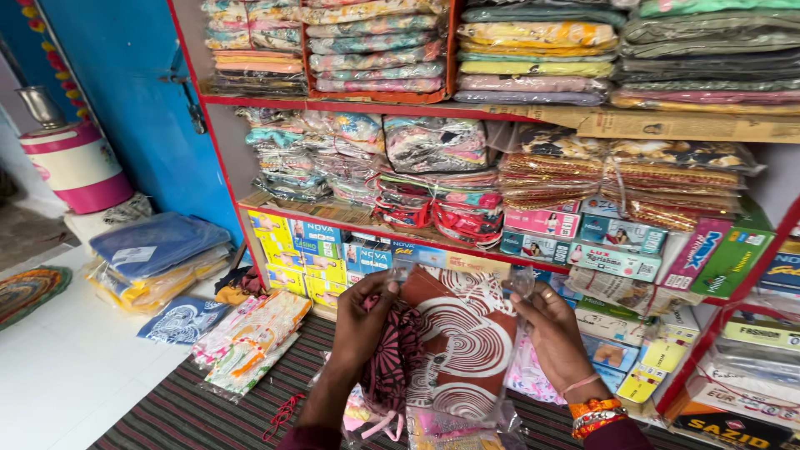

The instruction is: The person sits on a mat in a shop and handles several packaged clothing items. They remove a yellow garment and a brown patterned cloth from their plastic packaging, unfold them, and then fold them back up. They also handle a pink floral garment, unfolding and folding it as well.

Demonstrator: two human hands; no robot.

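Note:
My left hand (360, 325) and my right hand (554, 329) hold up a clear plastic packet with a folded brown cloth (462, 337) printed with white rings and swirls. The left hand grips its left side, where dark pink patterned fabric (392, 358) bunches out. The right hand pinches the packet's upper right edge; orange and red bangles sit on that wrist. More packed cloth lies under the packet, partly hidden.
Red-edged shelves (350, 104) ahead hold stacks of wrapped fabrics and small boxes (542, 223). On the left, packets (250, 333) lie on a striped mat, blue and yellow bundles (154, 254) on a white floor, and a pink-and-white container (75, 167) stands by a blue wall.

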